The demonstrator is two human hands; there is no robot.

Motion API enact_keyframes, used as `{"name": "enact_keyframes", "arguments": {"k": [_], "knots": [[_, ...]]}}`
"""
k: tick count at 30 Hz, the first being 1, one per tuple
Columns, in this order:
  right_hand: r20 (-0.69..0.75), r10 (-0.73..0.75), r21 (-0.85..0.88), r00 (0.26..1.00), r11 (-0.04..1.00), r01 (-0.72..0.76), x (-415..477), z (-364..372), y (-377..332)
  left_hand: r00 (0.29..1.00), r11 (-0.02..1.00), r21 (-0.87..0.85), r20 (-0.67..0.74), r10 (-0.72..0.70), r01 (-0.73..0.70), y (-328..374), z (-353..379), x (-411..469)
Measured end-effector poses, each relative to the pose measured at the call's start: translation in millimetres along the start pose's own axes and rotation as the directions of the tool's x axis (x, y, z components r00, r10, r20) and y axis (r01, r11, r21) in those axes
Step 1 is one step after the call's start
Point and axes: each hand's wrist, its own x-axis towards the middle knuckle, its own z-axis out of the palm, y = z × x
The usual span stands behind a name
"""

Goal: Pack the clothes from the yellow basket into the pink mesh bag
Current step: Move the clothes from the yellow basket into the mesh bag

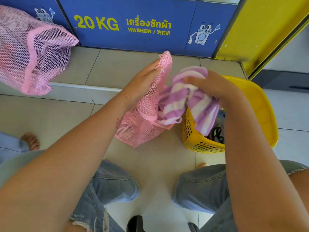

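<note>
Tiled floor (157,156), blue washer panel (150,17) beyond my hands. My left hand (140,86) pinches the pink mesh bag (142,129) by its rim. My right hand (215,88) grips a striped cloth (173,104) just beside it, above the yellow basket (260,104).

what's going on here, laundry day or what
A seated person is packing laundry. The left hand holds up the rim of a pink mesh bag so its mouth stays open, while the right hand grips a purple and white striped cloth above the yellow basket, right at the bag's opening. Darker clothes are still in the basket. A second, stuffed pink mesh bag sits by the blue washer.
</note>
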Motion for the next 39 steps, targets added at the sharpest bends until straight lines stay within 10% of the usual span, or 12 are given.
{"name": "enact_keyframes", "arguments": {"k": [7,10,18,27,35,39], "knots": [[-0.209,0.07,0.297,0.975,0.955,-0.006,18,90,-34,0.998,0.989,-0.137,0.031,0.051,-0.046,10,-3,-3],[-0.05,0.009,0.355,0.999,0.935,0.009,6,139,-21,0.999,0.986,-0.16,0.017,0.046,-0.043,12,-13,-7],[0.498,0.065,-0.404,0.865,0.9,0.165,21,194,55,1.0,0.98,-0.199,-0.025,0.006,-0.011,-1,-44,-12],[-0.05,0.115,-0.828,0.992,0.55,-0.106,29,168,63,0.982,0.904,-0.42,-0.187,-0.002,-0.078,1,-57,-4],[-0.043,0.133,-0.762,0.99,0.637,-0.119,23,160,37,0.958,0.972,-0.204,-0.232,-0.167,0.12,-58,-84,-15],[-0.114,-0.116,-0.709,0.987,0.705,0.001,11,150,26,0.951,0.969,-0.158,-0.217,-0.222,0.19,-66,-78,-21]]}}
